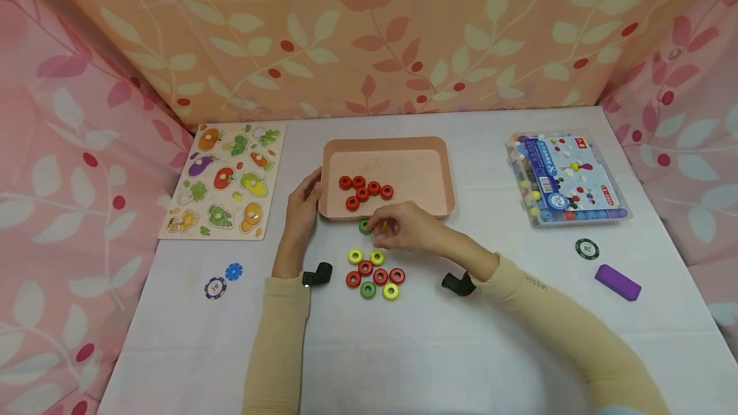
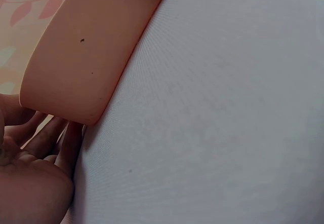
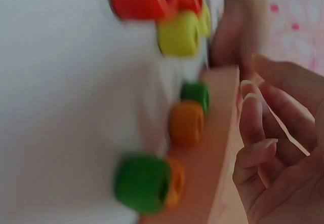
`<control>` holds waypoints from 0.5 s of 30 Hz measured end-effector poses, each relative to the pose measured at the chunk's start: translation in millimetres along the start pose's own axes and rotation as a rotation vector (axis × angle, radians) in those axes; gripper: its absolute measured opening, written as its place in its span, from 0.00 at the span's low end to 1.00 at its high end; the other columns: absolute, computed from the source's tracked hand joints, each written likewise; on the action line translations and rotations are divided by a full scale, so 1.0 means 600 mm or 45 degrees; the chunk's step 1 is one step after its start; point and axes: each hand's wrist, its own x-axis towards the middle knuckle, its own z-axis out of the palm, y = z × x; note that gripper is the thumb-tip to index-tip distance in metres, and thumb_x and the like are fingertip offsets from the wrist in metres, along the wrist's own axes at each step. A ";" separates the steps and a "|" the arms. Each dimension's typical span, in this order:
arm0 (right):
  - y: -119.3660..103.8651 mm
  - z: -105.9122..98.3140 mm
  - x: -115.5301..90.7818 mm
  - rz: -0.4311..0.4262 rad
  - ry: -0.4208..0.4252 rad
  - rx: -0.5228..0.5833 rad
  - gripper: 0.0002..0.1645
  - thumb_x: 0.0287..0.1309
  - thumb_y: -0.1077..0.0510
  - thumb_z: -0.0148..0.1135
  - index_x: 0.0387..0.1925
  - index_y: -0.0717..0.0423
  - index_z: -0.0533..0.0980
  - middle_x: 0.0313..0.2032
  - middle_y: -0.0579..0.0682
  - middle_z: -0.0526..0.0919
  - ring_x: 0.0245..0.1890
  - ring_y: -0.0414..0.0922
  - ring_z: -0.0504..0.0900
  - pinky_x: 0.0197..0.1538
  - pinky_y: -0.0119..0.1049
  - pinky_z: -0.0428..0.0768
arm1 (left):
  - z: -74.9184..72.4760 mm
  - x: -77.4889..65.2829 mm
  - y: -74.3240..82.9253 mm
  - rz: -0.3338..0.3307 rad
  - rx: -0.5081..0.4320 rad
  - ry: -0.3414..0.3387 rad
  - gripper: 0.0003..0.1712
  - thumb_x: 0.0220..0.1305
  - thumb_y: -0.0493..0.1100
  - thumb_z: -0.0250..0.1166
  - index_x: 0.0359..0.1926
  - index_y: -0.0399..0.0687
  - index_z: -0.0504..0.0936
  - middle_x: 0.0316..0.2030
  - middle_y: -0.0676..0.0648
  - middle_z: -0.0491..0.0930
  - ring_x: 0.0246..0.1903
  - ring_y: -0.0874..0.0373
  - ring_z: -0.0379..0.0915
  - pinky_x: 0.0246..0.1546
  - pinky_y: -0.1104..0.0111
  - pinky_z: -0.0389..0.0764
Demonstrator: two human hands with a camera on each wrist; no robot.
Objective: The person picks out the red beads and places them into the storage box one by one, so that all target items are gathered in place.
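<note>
Against the left end of a peach-coloured tray (image 1: 415, 175) my left hand (image 1: 301, 210) rests with its fingers along the wall. Several red rings (image 1: 362, 195) lie in the tray's left half. My right hand (image 1: 409, 228) hovers over the tray's front edge, its fingers loosely bent and nothing showing between them. Below it, a green ring (image 1: 365, 227) and orange rings (image 3: 187, 122) stand close to the front wall, partly hidden in the head view. Nearer me lie red rings (image 1: 380, 276), yellow rings (image 1: 390, 291) and a green ring (image 1: 368, 289) in a loose group.
A vegetable puzzle board (image 1: 221, 181) lies at the back left. Two poker chips (image 1: 216, 287) are in front of it. On the right are a clear box (image 1: 567, 178) of coloured pieces, a dark chip (image 1: 587, 249) and a purple block (image 1: 617, 282). Patterned curtains (image 1: 369, 37) surround the table.
</note>
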 end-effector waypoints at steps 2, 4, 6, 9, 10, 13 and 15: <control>-0.001 0.016 -0.005 -0.019 -0.059 -0.023 0.17 0.52 0.60 0.76 0.45 0.54 0.84 0.38 0.47 0.86 0.32 0.46 0.79 0.32 0.30 0.77 | 0.000 -0.001 0.000 0.001 0.003 0.000 0.24 0.77 0.47 0.52 0.71 0.59 0.71 0.69 0.53 0.70 0.69 0.60 0.63 0.70 0.62 0.67; 0.000 0.031 -0.009 -0.019 -0.092 -0.057 0.16 0.51 0.59 0.77 0.44 0.52 0.85 0.40 0.46 0.86 0.31 0.45 0.79 0.32 0.30 0.77 | 0.000 -0.001 0.001 0.005 -0.001 -0.001 0.24 0.78 0.47 0.52 0.71 0.59 0.71 0.69 0.53 0.70 0.69 0.60 0.63 0.70 0.62 0.67; 0.003 0.044 -0.011 -0.005 -0.114 -0.103 0.15 0.51 0.57 0.77 0.43 0.48 0.85 0.39 0.42 0.85 0.31 0.42 0.78 0.32 0.30 0.76 | 0.000 -0.002 0.001 0.002 -0.006 -0.002 0.24 0.78 0.47 0.52 0.71 0.58 0.71 0.69 0.53 0.70 0.69 0.60 0.63 0.70 0.62 0.67; 0.007 0.060 -0.013 0.007 -0.141 -0.141 0.13 0.52 0.53 0.77 0.41 0.45 0.85 0.39 0.39 0.84 0.34 0.39 0.78 0.37 0.30 0.77 | 0.000 -0.001 0.000 -0.007 -0.014 -0.008 0.24 0.78 0.47 0.52 0.71 0.58 0.71 0.70 0.53 0.70 0.70 0.60 0.62 0.70 0.62 0.66; 0.008 0.065 -0.014 0.006 -0.147 -0.155 0.13 0.53 0.52 0.77 0.41 0.45 0.85 0.39 0.38 0.85 0.36 0.38 0.78 0.39 0.30 0.78 | 0.000 -0.001 0.000 -0.013 -0.015 -0.009 0.24 0.78 0.46 0.52 0.71 0.58 0.71 0.70 0.53 0.69 0.70 0.60 0.62 0.71 0.62 0.66; 0.010 0.077 -0.015 0.002 -0.147 -0.186 0.12 0.53 0.50 0.76 0.41 0.44 0.85 0.40 0.36 0.85 0.41 0.36 0.79 0.45 0.30 0.79 | -0.001 0.000 0.002 -0.019 -0.028 -0.018 0.25 0.78 0.45 0.52 0.72 0.56 0.69 0.71 0.51 0.68 0.71 0.59 0.60 0.71 0.61 0.65; 0.010 0.082 -0.015 0.001 -0.132 -0.207 0.12 0.54 0.50 0.76 0.40 0.44 0.85 0.40 0.36 0.85 0.41 0.36 0.79 0.46 0.31 0.79 | -0.001 -0.001 0.006 -0.021 -0.036 -0.026 0.25 0.78 0.44 0.51 0.73 0.53 0.68 0.72 0.49 0.67 0.72 0.58 0.60 0.72 0.60 0.64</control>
